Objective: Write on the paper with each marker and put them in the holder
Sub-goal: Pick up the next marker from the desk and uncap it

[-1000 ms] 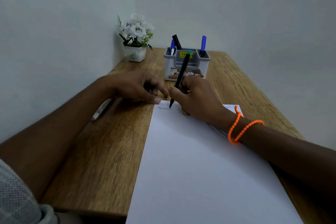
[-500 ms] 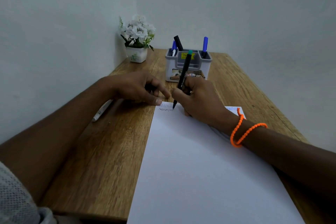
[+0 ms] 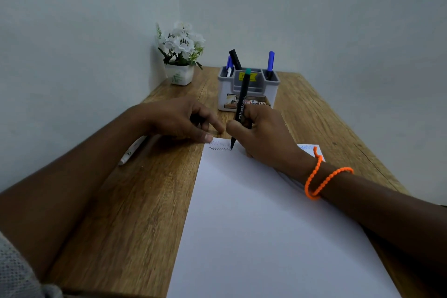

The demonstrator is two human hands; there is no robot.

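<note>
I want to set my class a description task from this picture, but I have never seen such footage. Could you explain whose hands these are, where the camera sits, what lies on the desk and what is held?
No machine here: a head-worn camera looks down at one person's own hands. The right hand holds a black marker, tip on the paper at a zigzag line. The left hand steadies the paper's corner. Behind stand a grey holder with markers and a flower pot. A white pen lies on the wooden desk.

I see a wooden table [image 3: 135, 225] carrying a white paper sheet [image 3: 254, 237], grey marker holder [image 3: 274, 91], potted white flowers [image 3: 180, 75] and a white pen [image 3: 131, 151].
</note>
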